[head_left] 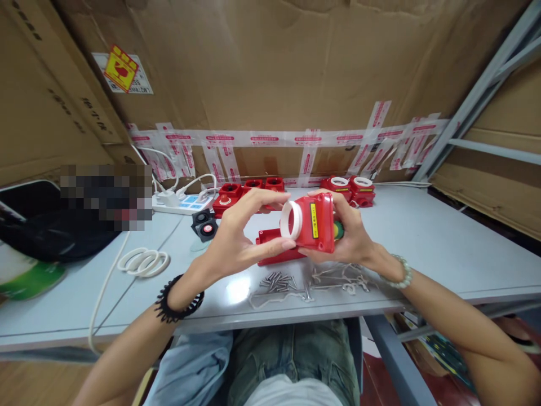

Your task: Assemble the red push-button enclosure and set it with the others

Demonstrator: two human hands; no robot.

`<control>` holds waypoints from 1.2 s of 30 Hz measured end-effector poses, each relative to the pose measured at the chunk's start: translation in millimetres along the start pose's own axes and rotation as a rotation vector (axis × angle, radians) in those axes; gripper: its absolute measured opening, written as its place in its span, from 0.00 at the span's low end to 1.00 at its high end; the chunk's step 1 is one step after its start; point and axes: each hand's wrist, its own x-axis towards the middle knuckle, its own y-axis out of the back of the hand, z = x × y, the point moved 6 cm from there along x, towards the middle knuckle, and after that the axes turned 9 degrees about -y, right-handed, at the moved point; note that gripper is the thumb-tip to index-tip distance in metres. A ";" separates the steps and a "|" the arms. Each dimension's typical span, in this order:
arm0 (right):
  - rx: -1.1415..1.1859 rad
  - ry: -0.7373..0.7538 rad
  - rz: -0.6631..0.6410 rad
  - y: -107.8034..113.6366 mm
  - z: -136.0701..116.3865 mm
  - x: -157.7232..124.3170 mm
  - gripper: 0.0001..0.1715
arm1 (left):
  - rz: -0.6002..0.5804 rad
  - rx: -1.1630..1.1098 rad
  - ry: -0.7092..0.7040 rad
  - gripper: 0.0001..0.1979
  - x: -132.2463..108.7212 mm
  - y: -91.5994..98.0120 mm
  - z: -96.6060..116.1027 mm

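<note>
A red plastic housing (319,220) with a yellow label is tilted on its side above the table, my right hand (353,228) wrapped round its back. A white ring (291,220) sits around the housing's round opening. My left hand (243,234) curves about this ring, thumb at its lower edge and fingertips by its top. Something green and yellow (338,230) shows at my right palm; I cannot make out what it is. Below the hands lies another red part (270,256), partly hidden. Several screws (276,282) lie in front of it.
Several white rings (143,263) lie at the left, near black square parts (205,225). Red housings (230,192) stand behind my left hand; others with white rings (362,183) stand back right. A power strip (181,203), cables and loose string (346,276) are on the table.
</note>
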 end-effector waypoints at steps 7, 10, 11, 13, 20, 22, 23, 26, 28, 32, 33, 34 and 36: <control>0.043 -0.059 -0.016 -2.2 3.2 0.8 0.48 | -0.093 -0.029 -0.088 0.30 1.0 -4.1 8.3; 0.061 -0.077 -0.018 -3.0 2.6 1.0 0.47 | -0.035 -0.116 0.029 0.36 -0.9 -4.2 0.6; 0.061 -0.083 -0.022 -3.4 2.6 1.0 0.47 | -0.013 -0.110 0.070 0.32 -1.7 -3.5 -2.1; 0.060 -0.088 -0.030 -3.9 2.7 0.7 0.46 | -0.003 -0.071 0.104 0.23 -2.3 -2.6 -4.1; 0.061 -0.125 -0.037 -5.0 5.9 -0.4 0.46 | 0.034 -0.199 0.126 0.25 -2.6 -4.7 -4.2; 0.053 -0.132 -0.046 -5.7 6.7 -0.7 0.46 | 0.062 -0.181 0.185 0.20 -3.7 -5.0 -7.0; 0.050 -0.133 -0.049 -5.7 7.1 -0.7 0.46 | 0.051 -0.166 0.185 0.18 -3.6 -5.9 -6.5; 0.057 -0.143 -0.036 -4.6 8.1 0.1 0.45 | -0.002 -0.181 0.108 0.21 -1.6 -9.6 -0.7; 0.062 -0.154 -0.025 -4.0 7.9 0.7 0.45 | 0.022 -0.194 0.115 0.24 -2.1 -8.7 -1.9; 0.073 -0.109 -0.036 -5.4 3.0 0.9 0.46 | 0.043 -0.036 0.234 0.15 -6.2 -4.2 -12.8; 0.070 -0.088 -0.041 -5.7 1.7 0.7 0.46 | 0.016 0.002 0.230 0.14 -6.2 -4.1 -13.1; 0.065 -0.075 -0.043 -5.8 1.4 0.3 0.47 | -0.011 0.016 0.218 0.14 -5.7 -4.3 -12.6; 0.046 -0.068 -0.035 -5.4 2.6 -0.5 0.47 | -0.026 -0.018 0.211 0.17 -4.6 -4.0 -11.1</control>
